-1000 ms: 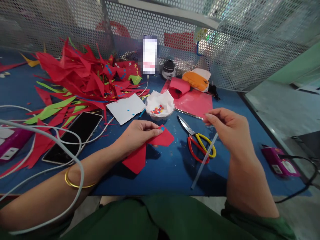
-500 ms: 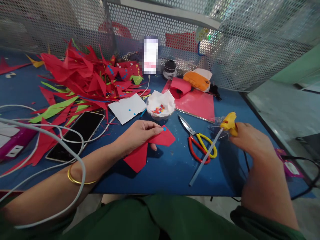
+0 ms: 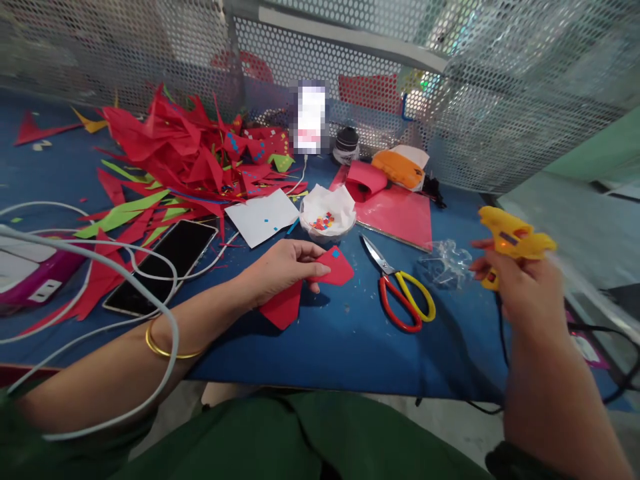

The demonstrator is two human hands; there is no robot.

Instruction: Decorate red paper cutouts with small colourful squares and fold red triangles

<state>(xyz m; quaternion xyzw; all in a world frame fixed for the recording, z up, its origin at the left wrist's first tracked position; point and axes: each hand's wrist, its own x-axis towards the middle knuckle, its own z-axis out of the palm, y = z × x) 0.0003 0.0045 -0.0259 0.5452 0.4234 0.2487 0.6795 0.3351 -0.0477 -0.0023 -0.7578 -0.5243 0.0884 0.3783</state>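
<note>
Between thumb and fingers, my left hand pinches a folded piece of red paper. A small blue square sits near its upper edge. At the right, my right hand is wrapped round a yellow glue gun, lifted above the table, with a pale glue stick trailing from its rear. A crumpled bit of clear plastic lies on the table just left of the glue gun. Scissors with one red and one yellow handle rest between my hands.
A paper-lined bowl holds tiny coloured squares; white paper lies beside it. Red and green paper scraps pile up at the left. A black phone and looping white cables lie nearer. A perforated metal panel stands behind.
My right hand has raised and turned the glue gun; its glue stick now points right instead of left over the scissors. The clear plastic lies apart from it. My left hand still pinches the red paper.
</note>
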